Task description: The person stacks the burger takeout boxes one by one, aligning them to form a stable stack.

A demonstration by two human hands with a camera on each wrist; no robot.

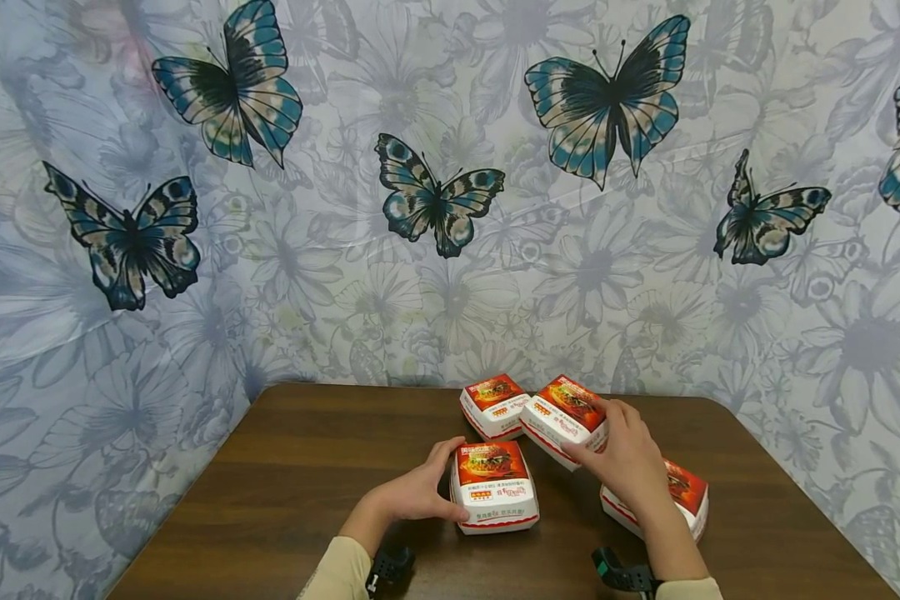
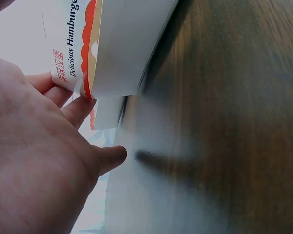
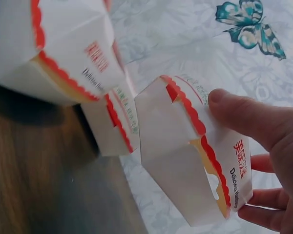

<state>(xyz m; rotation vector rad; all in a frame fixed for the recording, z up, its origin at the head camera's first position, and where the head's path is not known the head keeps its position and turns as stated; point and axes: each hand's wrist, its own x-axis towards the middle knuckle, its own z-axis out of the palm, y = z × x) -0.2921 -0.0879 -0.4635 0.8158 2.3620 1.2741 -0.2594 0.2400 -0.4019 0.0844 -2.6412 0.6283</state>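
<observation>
My left hand (image 1: 412,493) is at the left side of a white and red hamburger box (image 1: 495,487) near the middle of the table, thumb at its front corner. In the left wrist view, the fingers (image 2: 78,112) rest against the box's printed side (image 2: 71,39), the little finger standing apart. My right hand (image 1: 630,458) holds another hamburger box (image 1: 566,417) between thumb and fingers, tilted and raised in the right wrist view, where its white underside (image 3: 166,141) shows. Behind it sits a third box (image 1: 495,404), partly overlapped by the held one.
One more hamburger box (image 1: 686,492) lies under my right forearm, partly hidden by it. The brown wooden table (image 1: 307,450) ends against a floral cloth backdrop (image 1: 330,317) with blue butterflies. Black wrist cameras (image 1: 392,567) are strapped on both wrists.
</observation>
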